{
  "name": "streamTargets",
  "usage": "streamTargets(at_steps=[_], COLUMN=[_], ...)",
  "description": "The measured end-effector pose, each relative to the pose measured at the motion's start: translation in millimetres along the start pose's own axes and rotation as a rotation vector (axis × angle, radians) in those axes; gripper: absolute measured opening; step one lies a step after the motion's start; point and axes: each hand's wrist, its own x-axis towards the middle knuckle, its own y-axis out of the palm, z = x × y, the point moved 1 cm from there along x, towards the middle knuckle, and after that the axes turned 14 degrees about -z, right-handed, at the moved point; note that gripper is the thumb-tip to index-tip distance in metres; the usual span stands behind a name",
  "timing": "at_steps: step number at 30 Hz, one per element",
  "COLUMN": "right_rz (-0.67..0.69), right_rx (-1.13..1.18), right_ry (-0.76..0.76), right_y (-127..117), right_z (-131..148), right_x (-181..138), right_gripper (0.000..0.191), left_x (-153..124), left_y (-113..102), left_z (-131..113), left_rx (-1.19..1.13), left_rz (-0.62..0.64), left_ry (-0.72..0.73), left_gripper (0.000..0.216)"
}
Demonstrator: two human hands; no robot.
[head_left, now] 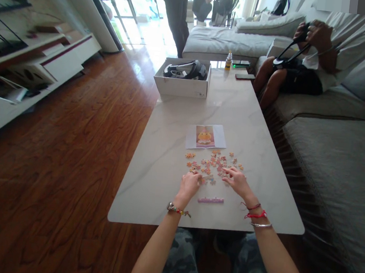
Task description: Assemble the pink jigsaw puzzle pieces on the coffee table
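Pieces (213, 160) between and beyond left hand (191, 184) (narrow, its hold unclear) and right hand (237, 181), loosely spread, are probably best slid apart lightly, singly.

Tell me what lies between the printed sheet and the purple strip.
Scattered puzzle pieces, with the left hand and right hand among them, as the head view shows.

Your surface (151, 185): smooth, glossy, stone-like. Puzzle pieces (213, 160) before you: card-like, texture too small to tell. Sheet (220, 136): creased paper. Your bangle (261, 225): shiny metal. Box (184, 88): smooth, looks like cardboard. Floor (87, 144): glossy wood. Sofa (340, 157): matt cloth.
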Motion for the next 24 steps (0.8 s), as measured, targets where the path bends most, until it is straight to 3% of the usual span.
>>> streamTargets(at_steps=[3,6,15,20,24], right_rz=[0.009,-0.07,-0.118,-0.21,-0.196], right_rx=[0.002,-0.06,-0.112,-0.153,-0.186], right_ry=[0.012,0.047,0.05,0.167,0.245], right_y=[-14,-20,-15,-29,-37], right_z=[-14,-26,-36,-46,-58], right_x=[1,-1,-3,-5,-11], right_gripper=[0.027,0.022,0.021,0.022,0.019], left_x=[-2,-7,-19,-17,-12], left_y=[4,9,21,20,15], left_z=[5,3,5,7,8], left_rx=[-0.015,-0.016,-0.067,-0.119,-0.148], left_rz=[-0.055,-0.11,-0.19,-0.242,-0.29], left_ry=[0.023,0.072,0.124,0.083,0.061], left_gripper=[0.029,0.024,0.025,0.026,0.031])
